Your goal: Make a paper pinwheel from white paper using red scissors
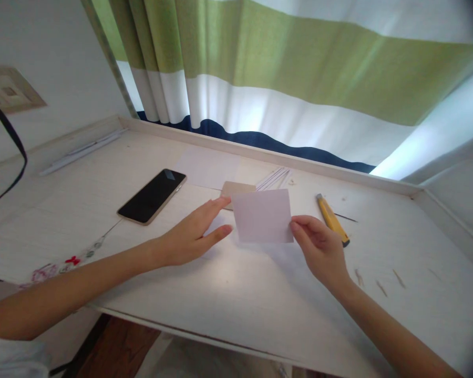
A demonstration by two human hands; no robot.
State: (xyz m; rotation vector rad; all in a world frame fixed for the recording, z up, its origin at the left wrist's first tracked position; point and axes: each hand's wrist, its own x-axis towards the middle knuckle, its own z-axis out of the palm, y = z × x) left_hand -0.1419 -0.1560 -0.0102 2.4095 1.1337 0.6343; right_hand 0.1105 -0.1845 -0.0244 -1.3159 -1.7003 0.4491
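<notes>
Observed a blank white paper rectangle (263, 216) at the centre of the view, held up over the white tabletop (220, 294). Found it pinched at the right edge between thumb and fingers of the right hand (321, 249). Noted the left hand (195, 231) at the opposite edge, with fingers extended and thumb spread apart, not closed in a grip. Recorded its index fingertip right at the upper left corner and its thumb just beside the left edge; unable to confirm contact from this angle.

Directly behind the rectangle, and partly covered by it, noted a beige card (238, 187) lying flat. Farther back, saw a larger white paper sheet (208, 165), and to the right of the card a loose bunch of narrow white strips (274, 178).

Just beyond the right hand, identified a yellow utility knife (333, 220), laid at a slant, with a thin dark strip (347, 217) next to it. Nearer the right side, saw scattered small brownish slivers (381, 287), too blurred to identify.

To the left, recorded a smartphone (152, 197), face up with dark screen, attached to a beaded charm strap (73, 261) partly behind the left forearm. By the left rim, found long white paper pieces (84, 152). At the back, noted a green, white and navy curtain (284, 58).
</notes>
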